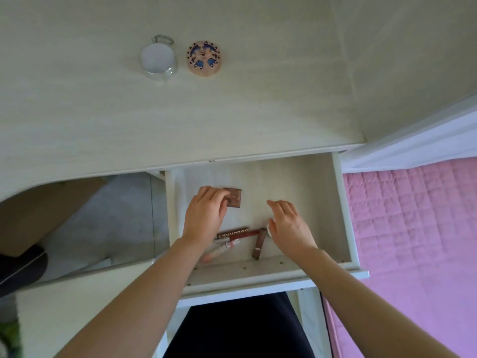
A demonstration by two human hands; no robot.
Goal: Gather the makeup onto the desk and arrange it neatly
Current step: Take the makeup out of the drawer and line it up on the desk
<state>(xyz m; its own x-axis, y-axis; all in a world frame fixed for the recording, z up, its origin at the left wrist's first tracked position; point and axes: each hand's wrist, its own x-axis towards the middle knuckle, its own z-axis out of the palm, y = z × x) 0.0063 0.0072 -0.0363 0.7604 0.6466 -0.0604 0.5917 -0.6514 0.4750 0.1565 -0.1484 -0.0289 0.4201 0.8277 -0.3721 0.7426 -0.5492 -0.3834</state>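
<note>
Desk (103, 120): broad pale top, faint wood-grain, matte; front edge curves away at the left over a knee gap. Much bare surface around the two things standing on it toward the back.

Bed cover (413, 228): pink, quilted in squares, just right of the drawer side.

Drawer (346, 215): pulled out below the desk's front edge, shallow white box with thin walls, pale flat floor. Right half of the floor bare; items bunched at the near-left.

Left hand (205, 215): inside the drawer, fingers curled over the near-left edge of a small square brown compact (233, 197), gripping it. Compact lies flat toward the drawer's back-left.

Right hand (289, 223): over mid-drawer, fingers loosely spread forward, palm down. A small white rounded thing (268, 229) shows at its thumb side; whether the hand holds it cannot be told.

Between the wrists, on the drawer floor: long reddish-brown lettered box (232, 233), slim brown lipstick tube (259, 244) angled toward the front wall, pinkish tube (219, 250) partly under the left wrist.

On the desk, side by side, close but apart: clear glass jar (158, 59) with white top; round pink compact (204, 58), blue patterned lid.
</note>
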